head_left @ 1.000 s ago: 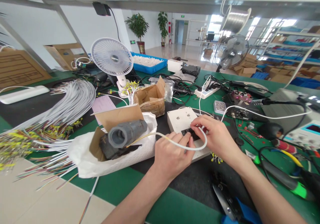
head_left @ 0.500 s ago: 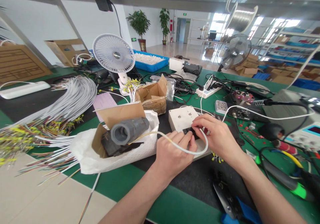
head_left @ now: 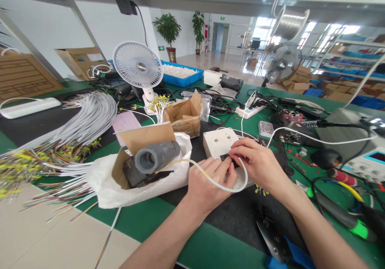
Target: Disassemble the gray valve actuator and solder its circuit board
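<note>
Hands together, right of centre in the frame. Right hand (head_left: pixel 255 156): thumb and fingertips pinched narrow on a white cable (head_left: pixel 246 176), close to its end. Left hand (head_left: pixel 209 179): fingers curled, tips at a black piece (head_left: pixel 224 156) by the near side of a white box (head_left: pixel 220 141); from where I stand, cannot tell whether they grip it or only press. Cable loops down across the left hand, then runs left toward a grey threaded tube (head_left: pixel 167 153), left of centre. Dark tool (head_left: pixel 272 239) with blue handle, lower right.
</note>
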`<state>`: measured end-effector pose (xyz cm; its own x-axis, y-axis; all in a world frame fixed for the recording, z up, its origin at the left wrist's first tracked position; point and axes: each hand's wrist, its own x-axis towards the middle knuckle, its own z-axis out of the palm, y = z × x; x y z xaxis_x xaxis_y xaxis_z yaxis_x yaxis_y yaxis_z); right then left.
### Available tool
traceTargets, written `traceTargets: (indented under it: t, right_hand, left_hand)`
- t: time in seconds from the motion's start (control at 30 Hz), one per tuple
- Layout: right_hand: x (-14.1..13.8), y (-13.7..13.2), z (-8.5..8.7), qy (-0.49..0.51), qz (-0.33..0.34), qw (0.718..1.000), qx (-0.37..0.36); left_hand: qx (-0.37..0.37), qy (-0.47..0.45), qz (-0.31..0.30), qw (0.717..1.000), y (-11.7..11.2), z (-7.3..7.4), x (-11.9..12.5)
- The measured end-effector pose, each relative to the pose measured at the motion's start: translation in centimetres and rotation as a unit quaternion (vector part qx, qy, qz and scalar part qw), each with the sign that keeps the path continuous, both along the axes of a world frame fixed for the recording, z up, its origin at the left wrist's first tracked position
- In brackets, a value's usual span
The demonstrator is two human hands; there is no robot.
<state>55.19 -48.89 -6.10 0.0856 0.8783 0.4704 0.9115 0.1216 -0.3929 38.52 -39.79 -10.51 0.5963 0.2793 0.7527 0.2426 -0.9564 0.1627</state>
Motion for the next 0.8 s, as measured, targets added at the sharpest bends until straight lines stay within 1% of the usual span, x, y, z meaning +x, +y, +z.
traceTargets:
  t: [0.1,0.17,0.23,0.27,0.3,0.33,0.4,0.43,0.47,0.5,0.53,0.57,0.6,0.63,0.67,0.7,0.77,0.8]
  right_hand:
    - [0.2,-0.1,0.4,0.009,0.003,1.000,-0.012]
    - [0.6,-0.4,1.0,0.013,-0.002,1.000,-0.028]
    - [1.2,-0.9,1.7,0.027,-0.007,0.998,-0.052]
    - [1.5,-1.3,2.1,0.038,-0.011,0.997,-0.063]
    - [1.7,-1.6,2.4,0.049,-0.016,0.996,-0.071]
    - [2.0,-2.0,2.7,0.061,-0.025,0.995,-0.074]
    - [2.1,-2.5,3.1,0.079,-0.053,0.994,-0.062]
    - [2.0,-2.5,3.3,0.082,-0.067,0.993,-0.051]
    - [1.9,-2.3,3.5,0.076,-0.080,0.993,-0.044]
    - [1.6,-1.8,3.7,0.052,-0.090,0.994,-0.046]
    - [1.4,-1.0,3.8,0.012,-0.097,0.994,-0.058]
    - [1.1,0.0,4.0,-0.038,-0.100,0.991,-0.078]
    - [0.9,1.2,4.1,-0.087,-0.099,0.986,-0.101]
    - [0.7,2.6,4.2,-0.130,-0.096,0.979,-0.126]
    - [0.4,3.9,4.2,-0.157,-0.090,0.973,-0.145]
    - [0.2,5.2,4.2,-0.175,-0.082,0.968,-0.162]
    - [-0.2,7.3,4.2,-0.201,-0.072,0.959,-0.189]
    - [-0.4,8.0,4.1,-0.215,-0.070,0.953,-0.201]
  left_hand:
    - [-0.012,-0.008,-0.003,1.000,0.3,-0.1,0.0]
    - [-0.024,0.003,0.001,1.000,0.4,0.0,-0.4]
    - [-0.041,0.027,0.003,0.999,-0.2,0.2,-1.7]
    - [-0.053,0.036,-0.001,0.998,-0.7,0.2,-2.7]
    - [-0.068,0.038,-0.009,0.997,-1.4,0.2,-3.9]
    - [-0.083,0.020,-0.021,0.996,-2.3,0.2,-5.4]
    - [-0.123,-0.012,-0.036,0.992,-3.9,-0.3,-8.9]
    - [-0.129,-0.052,-0.027,0.990,-4.6,-0.6,-10.9]
    - [-0.139,-0.073,-0.004,0.988,-4.9,-0.9,-12.9]
    - [-0.148,-0.103,0.042,0.983,-4.9,-1.2,-14.8]
    - [-0.145,-0.131,0.083,0.977,-4.6,-1.5,-16.6]
    - [-0.154,-0.169,0.132,0.965,-3.8,-1.6,-18.2]
    - [-0.175,-0.204,0.164,0.949,-2.7,-1.7,-19.5]
    - [-0.196,-0.227,0.176,0.937,-1.4,-1.7,-20.5]
    - [-0.221,-0.232,0.183,0.930,0.1,-1.5,-21.2]
    - [-0.250,-0.221,0.174,0.927,1.6,-1.3,-21.7]
    - [-0.315,-0.170,0.126,0.925,4.4,-0.8,-21.9]
    - [-0.355,-0.140,0.103,0.919,5.6,-0.5,-21.8]
